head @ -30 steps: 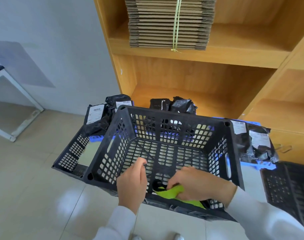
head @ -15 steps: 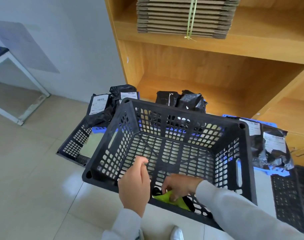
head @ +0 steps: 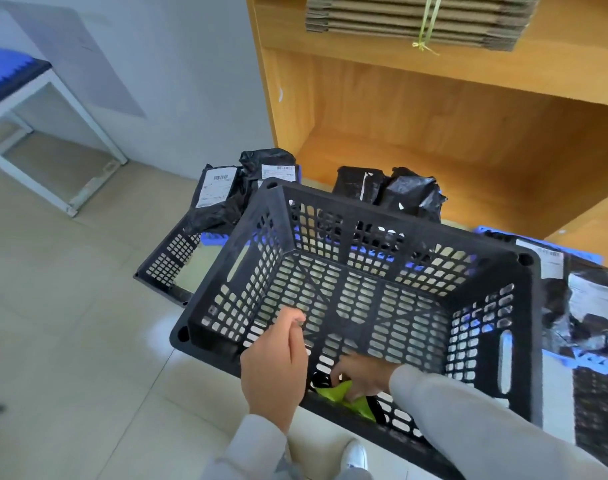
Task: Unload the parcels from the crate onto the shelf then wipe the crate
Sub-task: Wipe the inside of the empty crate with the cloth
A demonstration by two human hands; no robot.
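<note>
Crate [head: 358, 292]: emptied, tilted toward you at the shelf [head: 416, 157]
Left hand [head: 273, 372]: your grip curls over the near rim; hold firm
Right hand [head: 363, 374]: your grip pinches the green cloth [head: 344, 396]; wipe every wall

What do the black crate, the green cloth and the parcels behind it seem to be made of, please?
Crate: rigid matte moulded plastic, judging by its lattice walls. Green cloth: soft fabric, creased; probably microfibre. Parcels: glossy, crinkled black plastic film with white paper labels.
</note>
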